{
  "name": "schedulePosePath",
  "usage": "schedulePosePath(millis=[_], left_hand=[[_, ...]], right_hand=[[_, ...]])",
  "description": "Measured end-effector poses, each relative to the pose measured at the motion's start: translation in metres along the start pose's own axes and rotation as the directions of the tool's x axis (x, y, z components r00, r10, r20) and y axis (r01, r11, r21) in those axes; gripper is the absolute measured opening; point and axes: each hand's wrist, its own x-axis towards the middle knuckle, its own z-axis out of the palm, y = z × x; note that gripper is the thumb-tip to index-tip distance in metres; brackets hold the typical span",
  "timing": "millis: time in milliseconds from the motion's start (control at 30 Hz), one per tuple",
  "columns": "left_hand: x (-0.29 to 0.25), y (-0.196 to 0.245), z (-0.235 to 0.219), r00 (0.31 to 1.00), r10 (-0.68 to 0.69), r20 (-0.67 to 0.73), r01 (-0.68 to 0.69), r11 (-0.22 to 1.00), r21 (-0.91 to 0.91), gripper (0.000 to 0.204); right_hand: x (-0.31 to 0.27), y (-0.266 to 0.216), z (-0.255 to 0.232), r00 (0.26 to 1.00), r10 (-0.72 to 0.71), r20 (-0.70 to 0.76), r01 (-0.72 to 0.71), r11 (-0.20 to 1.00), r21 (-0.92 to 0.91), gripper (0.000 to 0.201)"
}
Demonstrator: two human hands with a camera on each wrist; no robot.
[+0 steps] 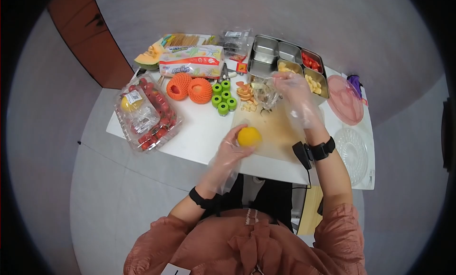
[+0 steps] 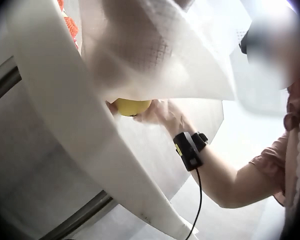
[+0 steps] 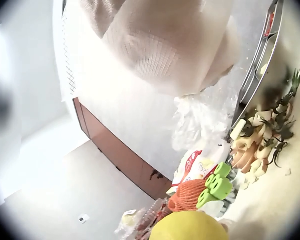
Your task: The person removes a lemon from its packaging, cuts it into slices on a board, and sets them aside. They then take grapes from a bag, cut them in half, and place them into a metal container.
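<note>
My gloved left hand (image 1: 232,145) holds a yellow round fruit (image 1: 250,137) at the near edge of the table, with fingers and thumb around its side. The fruit also shows low in the right wrist view, its yellow skin (image 3: 189,227) smooth. My gloved right hand (image 1: 295,92) is raised over the far part of the cutting board (image 1: 280,139) and pinches a crumpled piece of clear plastic film (image 1: 267,95). The film hangs below the fingers in the right wrist view. Beside it on the board lies a pile of peels and scraps (image 1: 244,91).
A steel tray (image 1: 263,68) holds compartments, some with cut fruit. Left of the board stand green rolls (image 1: 225,96), orange foam-net fruits (image 1: 200,91) and a clear box (image 1: 164,137) of red fruit. A tissue pack (image 1: 192,61) lies behind; lids (image 1: 350,154) lie at right.
</note>
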Motion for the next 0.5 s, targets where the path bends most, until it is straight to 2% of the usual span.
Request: schedulePosePath(millis=[67,200,267,333,500], left_hand=[[-0.002,0.001,0.004,0.999,0.041,0.009,-0.041,0.999,-0.018,0.071],[-0.005,0.003,0.005,0.999,0.036,0.001,-0.036,0.999,-0.008,0.071],[-0.004,-0.001,0.002,0.998,0.053,0.014,-0.054,0.998,0.014,0.071],[-0.002,-0.006,0.001,0.991,0.133,-0.031,-0.135,0.989,-0.061,0.07],[-0.005,-0.003,0.002,0.995,0.1,-0.029,-0.102,0.992,-0.074,0.07]], right_hand=[[0.007,-0.003,0.011,0.993,-0.072,-0.088,0.067,0.996,-0.059,0.026],[0.018,-0.012,0.013,0.994,-0.061,-0.09,0.052,0.994,-0.097,0.026],[0.021,-0.011,0.01,1.0,-0.003,-0.019,0.004,1.0,0.02,0.023],[0.018,-0.013,0.01,1.0,0.003,-0.021,-0.001,0.998,0.059,0.022],[0.003,-0.019,0.008,0.999,0.036,-0.001,-0.035,0.97,0.239,0.023]])
